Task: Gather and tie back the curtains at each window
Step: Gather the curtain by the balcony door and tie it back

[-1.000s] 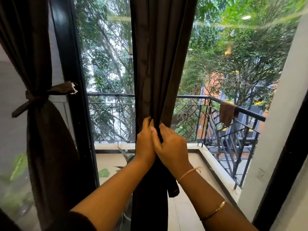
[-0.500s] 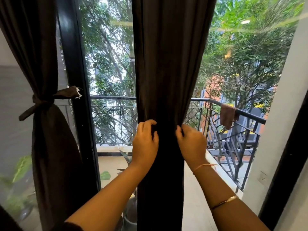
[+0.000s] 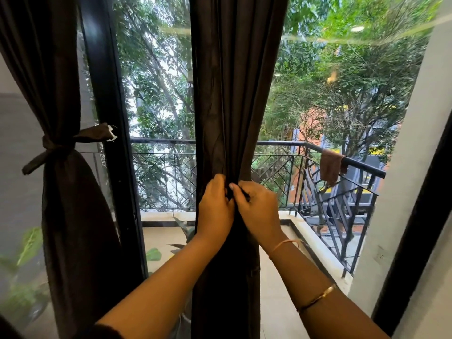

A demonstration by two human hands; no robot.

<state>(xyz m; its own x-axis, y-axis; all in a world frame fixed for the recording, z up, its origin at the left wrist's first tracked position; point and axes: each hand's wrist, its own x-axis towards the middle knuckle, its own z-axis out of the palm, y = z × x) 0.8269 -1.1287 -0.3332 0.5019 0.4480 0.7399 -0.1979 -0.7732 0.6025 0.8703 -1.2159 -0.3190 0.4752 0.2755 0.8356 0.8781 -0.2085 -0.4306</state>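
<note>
1. Nearest: your left hand (image 3: 215, 209) and your right hand (image 3: 260, 211) touch at the knuckles. Their fingers are curled in, and both pinch one gathered fold of the long dark brown cloth curtain (image 3: 234, 94).
2. On your right forearm: a thin orange thread band (image 3: 283, 243) at the wrist, and a slim gold metal bangle (image 3: 318, 296) further up.
3. The curtain you hold hangs down the middle of the window, bunched narrow at your grip and untied. It blocks the centre of the glass and a stretch of railing.
4. To your left: a second dark brown curtain (image 3: 68, 228), cinched by a knotted fabric tie-back (image 3: 56, 145). The tie-back's end reaches the tall black window frame post (image 3: 110, 118).
5. Beyond the glass: green plant leaves (image 3: 184, 230) low over the pale balcony floor (image 3: 166, 243), partly hidden by the curtain.
6. Black metal balcony railing (image 3: 315, 148), with a brown rag (image 3: 331, 166) draped over its top rail.
7. Farthest: leafy green trees (image 3: 342, 81).
</note>
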